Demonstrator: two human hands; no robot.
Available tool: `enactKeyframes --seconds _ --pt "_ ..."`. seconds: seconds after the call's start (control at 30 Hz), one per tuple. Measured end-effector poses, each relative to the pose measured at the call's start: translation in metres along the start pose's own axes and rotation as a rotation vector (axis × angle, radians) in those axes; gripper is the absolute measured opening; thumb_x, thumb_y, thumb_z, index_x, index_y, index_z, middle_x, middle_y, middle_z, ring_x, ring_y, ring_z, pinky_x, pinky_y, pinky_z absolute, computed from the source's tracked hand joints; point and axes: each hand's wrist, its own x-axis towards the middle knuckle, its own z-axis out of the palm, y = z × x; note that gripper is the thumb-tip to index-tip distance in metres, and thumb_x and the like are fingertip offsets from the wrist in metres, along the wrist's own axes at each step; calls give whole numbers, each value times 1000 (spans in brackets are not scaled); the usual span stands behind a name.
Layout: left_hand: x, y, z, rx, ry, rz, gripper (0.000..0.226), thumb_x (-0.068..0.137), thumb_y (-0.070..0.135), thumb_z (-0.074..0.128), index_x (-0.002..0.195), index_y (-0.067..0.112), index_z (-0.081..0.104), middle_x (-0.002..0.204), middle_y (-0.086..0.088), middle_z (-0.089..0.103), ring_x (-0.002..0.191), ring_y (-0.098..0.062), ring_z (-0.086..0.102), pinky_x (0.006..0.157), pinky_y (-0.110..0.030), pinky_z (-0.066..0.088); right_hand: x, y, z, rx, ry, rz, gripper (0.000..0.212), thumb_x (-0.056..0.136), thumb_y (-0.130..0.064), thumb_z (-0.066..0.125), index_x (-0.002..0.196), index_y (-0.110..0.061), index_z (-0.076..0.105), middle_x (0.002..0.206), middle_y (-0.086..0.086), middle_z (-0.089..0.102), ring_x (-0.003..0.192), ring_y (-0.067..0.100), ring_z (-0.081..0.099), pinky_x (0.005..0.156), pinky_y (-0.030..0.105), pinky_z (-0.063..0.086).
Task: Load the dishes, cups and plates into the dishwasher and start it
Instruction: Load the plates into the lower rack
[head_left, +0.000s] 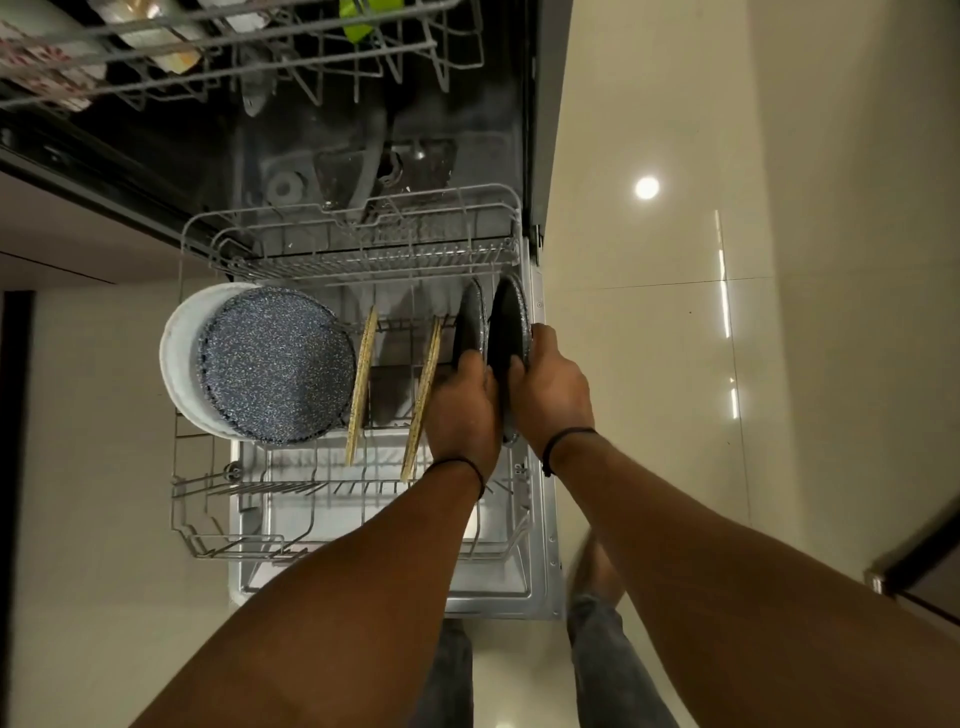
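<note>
Shiny cream floor (675, 364), pulled-out bottom rack (332, 519) with big speckled plate (275, 364), left hand (460, 402) and right hand (550, 387) each with a curled grip on a dark plate (508, 322) on edge

Open slots lie between the tan plates (363, 384), front tines (291, 488) bare.

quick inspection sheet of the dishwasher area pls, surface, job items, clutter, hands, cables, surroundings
surface: lower rack pulled out over the open dishwasher door
job's things: speckled plate leaning on a white dish at the left; two tan plates on edge mid-rack; two dark plates on edge at the right
clutter: upper rack holds items too blurred to name, one green
hands: left hand on the inner dark plate; right hand grips the outer dark plate
cables: nothing seen
surroundings: glossy tiled floor, light reflection on it
</note>
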Motion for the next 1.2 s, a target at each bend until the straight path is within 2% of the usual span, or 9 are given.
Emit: enactKeyframes --seconds 0.13,0.23,0.43,0.6,0.7,0.87,0.97,1.07,1.2 --pt "-4 2 2 83 -29 -26 18 100 21 44 110 8 53 92 -11 63 79 -29 57 65 -32 41 -3 1 11 -12 -61 15 40 102 -32 35 139 -18 28 101 18 68 90 37 63 76 41 50" --pt "-13 -7 4 108 -40 24 19 99 28 46 108 11 44 85 -8 64 75 -27 63 58 -33 42 -7 1 16 45 -85 70 46 102 -35 34 144 -24 18 110 17 67 98 37 63 84 44 50" --pt "-33 -27 13 109 -136 -114 31 96 32 50 118 13 40 103 -11 65 89 -31 64 67 -38 50 -24 13 22 -49 -67 50 49 102 -38 36 143 -21 16 115 14 66 96 35 64 76 39 48" --pt "-37 -31 11 78 -275 -264 49 90 43 58 123 12 40 115 -14 61 99 -34 63 80 -43 52 -31 24 25 -161 -44 5 50 100 -47 32 140 -19 21 110 11 67 92 34 64 75 44 53" --pt "-41 -34 3 6 -309 -241 64 79 55 66 124 17 39 113 -11 63 95 -32 63 79 -43 54 -38 30 23 -124 25 -5 50 98 -55 31 132 -18 33 108 11 65 95 33 62 75 43 52" --pt "-50 -37 -5 -43 -353 -192 87 54 81 49 119 26 38 110 -4 65 93 -28 64 79 -46 55 -48 34 22 -61 32 12 39 101 -48 32 125 -18 39 105 13 65 92 35 61 70 36 44" --pt "-51 -38 -6 -18 -361 -165 79 60 77 50 118 24 41 106 -6 66 89 -29 65 77 -45 56 -48 29 24 -85 32 -14 38 103 -39 31 134 -18 37 107 15 65 95 36 61 70 34 41" --pt "-50 -42 -5 -1 -351 -87 64 71 69 53 116 24 44 100 -6 67 84 -30 65 73 -44 56 -46 21 25 -70 28 24 38 103 -31 29 139 -22 38 103 13 66 89 34 60 75 36 48" --pt "-46 -45 -6 63 -357 15 51 83 58 57 120 23 48 99 -8 68 85 -31 66 71 -39 55 -40 19 18 -77 56 70 26 100 -24 30 118 -19 48 90 14 64 81 36 58 65 35 47"
